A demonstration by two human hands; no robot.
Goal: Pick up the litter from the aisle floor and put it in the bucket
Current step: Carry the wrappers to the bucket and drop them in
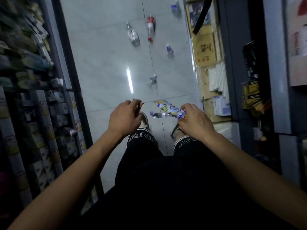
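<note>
Litter lies along the aisle floor (pixel 103 47) ahead of you, and some of it is already in your hands. Your right hand (pixel 194 122) has its fingers (pixel 186 107) closed on a crumpled wrapper (pixel 167 110), purple, white and yellow, which sticks out to the left of the hand, above your right shoe (pixel 176 131). Your left hand (pixel 124 117) is curled, and its fingers (pixel 135 102) pinch something small and dark with a bit of orange (pixel 140 104); it is too blurred to say what it is.

On the floor, five bottles wait. A small crushed one (pixel 152 80) lies nearest to you, near the tile seam. Further on, another small bottle (pixel 169 50) is to the right. Beyond them a clear bottle (pixel 132 34) and a bottle with a red label (pixel 150 29) lie near each other, apart. The last bottle (pixel 176 8) is by the right shelf (pixel 206 47), at the top of the view.

Shelves (pixel 33 97) of goods stand on your left side also. You wear dark shorts (pixel 149 163) and you stand with both feet on the tiles.
</note>
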